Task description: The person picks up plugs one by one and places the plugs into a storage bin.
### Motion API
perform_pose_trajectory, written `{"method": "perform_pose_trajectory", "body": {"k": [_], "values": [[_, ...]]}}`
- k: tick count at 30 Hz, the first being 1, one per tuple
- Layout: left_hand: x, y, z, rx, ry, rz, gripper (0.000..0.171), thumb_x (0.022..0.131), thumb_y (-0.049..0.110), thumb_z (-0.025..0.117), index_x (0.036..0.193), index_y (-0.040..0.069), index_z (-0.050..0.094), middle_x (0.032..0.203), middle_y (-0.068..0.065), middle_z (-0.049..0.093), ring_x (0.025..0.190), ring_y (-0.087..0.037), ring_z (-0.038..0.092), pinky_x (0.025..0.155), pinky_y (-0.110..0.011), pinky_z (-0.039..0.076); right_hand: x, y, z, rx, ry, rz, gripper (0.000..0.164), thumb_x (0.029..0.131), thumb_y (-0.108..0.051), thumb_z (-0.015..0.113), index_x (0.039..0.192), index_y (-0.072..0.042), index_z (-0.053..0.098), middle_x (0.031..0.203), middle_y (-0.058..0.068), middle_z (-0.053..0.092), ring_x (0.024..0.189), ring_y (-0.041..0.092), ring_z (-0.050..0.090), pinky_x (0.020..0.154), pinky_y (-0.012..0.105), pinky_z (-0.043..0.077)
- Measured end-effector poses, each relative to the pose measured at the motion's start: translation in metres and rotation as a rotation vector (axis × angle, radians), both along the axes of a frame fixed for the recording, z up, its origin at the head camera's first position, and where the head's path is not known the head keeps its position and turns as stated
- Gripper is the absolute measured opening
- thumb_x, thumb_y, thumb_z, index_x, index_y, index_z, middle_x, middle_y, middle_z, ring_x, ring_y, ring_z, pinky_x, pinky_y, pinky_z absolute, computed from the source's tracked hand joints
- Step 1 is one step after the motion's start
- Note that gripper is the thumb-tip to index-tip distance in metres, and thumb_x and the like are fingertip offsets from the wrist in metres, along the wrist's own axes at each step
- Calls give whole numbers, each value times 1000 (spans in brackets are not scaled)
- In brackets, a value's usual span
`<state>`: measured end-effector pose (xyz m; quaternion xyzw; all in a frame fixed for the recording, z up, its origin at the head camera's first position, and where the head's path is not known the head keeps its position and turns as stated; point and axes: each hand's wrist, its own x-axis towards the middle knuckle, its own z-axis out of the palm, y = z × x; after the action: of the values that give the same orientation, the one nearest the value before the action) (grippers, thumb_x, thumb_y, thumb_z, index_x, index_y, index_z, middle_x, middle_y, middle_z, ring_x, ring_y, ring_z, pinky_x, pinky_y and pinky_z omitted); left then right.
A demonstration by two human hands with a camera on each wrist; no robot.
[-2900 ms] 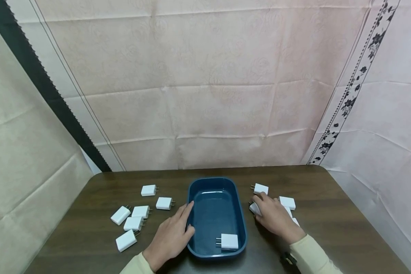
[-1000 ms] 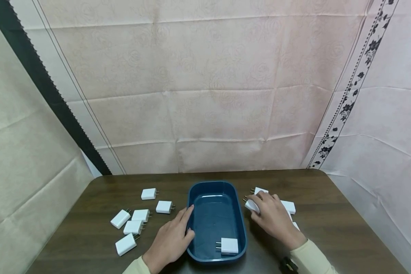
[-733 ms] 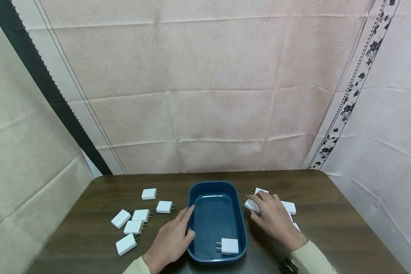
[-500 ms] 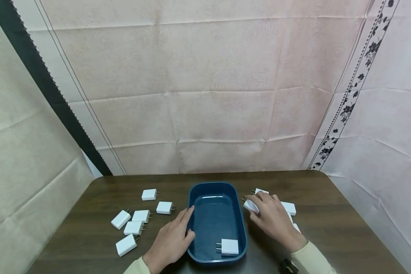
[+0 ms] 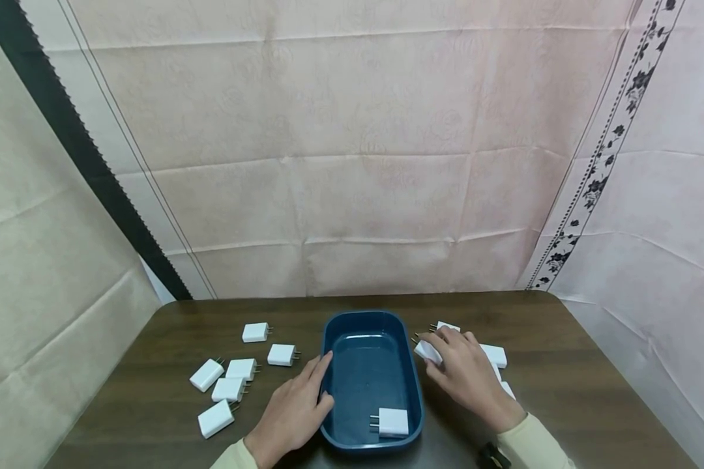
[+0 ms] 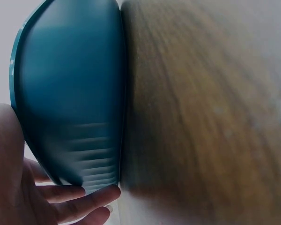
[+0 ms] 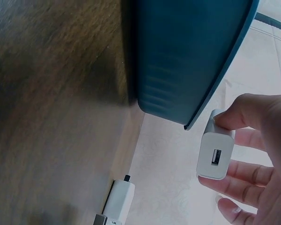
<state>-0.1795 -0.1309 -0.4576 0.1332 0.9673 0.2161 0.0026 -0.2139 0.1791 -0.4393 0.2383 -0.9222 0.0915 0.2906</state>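
My right hand [image 5: 466, 374] pinches a white USB wall charger [image 7: 215, 154] between thumb and fingers, to the right of the blue tray [image 5: 371, 314]. The charger's USB port faces the right wrist camera, and in the head view its prongs point up and left. My left hand [image 5: 293, 404] rests against the tray's left side, fingers fairly straight along the wall [image 6: 70, 93] and thumb at the rim. Inside the tray, one white charger [image 5: 393, 422] lies near the front right corner, prongs to the left.
Several white chargers [image 5: 229, 389] lie left of the tray on the brown wooden table [image 5: 563, 391]. More, including one charger [image 5: 494, 355], lie around my right hand and are partly hidden by it. Pale cloth [image 5: 375, 163] hangs behind the table.
My right hand has taken hold of the charger and shifted it slightly left, out from under the fingers. My left hand stays at the tray. The head view has tilted slightly.
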Motion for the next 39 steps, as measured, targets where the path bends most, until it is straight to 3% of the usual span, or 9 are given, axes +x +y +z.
{"method": "perform_pose_trajectory", "body": {"k": [19, 31, 39], "values": [[-4, -2, 1, -7, 32, 0, 64, 92, 31, 45, 152, 17, 31, 150, -10, 40, 117, -27, 54, 92, -54, 45, 6, -10, 13, -31, 8, 44, 43, 76, -32, 72, 118, -21, 67, 103, 0, 66, 91, 15, 59, 78, 34, 47], [-2, -1, 1, 0, 19, -9, 63, 92, 30, 45, 152, 16, 32, 150, -11, 41, 118, -26, 53, 92, -53, 45, 16, -21, 15, -62, -33, 90, 41, 77, -34, 73, 117, -25, 67, 102, -6, 64, 89, 7, 55, 81, 33, 51], [1, 0, -1, -6, 2, -6, 63, 92, 31, 44, 152, 16, 32, 150, -11, 40, 117, -26, 54, 92, -53, 45, 22, -29, 13, -54, -91, 182, 40, 79, -31, 72, 119, -25, 66, 105, -7, 62, 94, 6, 52, 84, 38, 50]]}}
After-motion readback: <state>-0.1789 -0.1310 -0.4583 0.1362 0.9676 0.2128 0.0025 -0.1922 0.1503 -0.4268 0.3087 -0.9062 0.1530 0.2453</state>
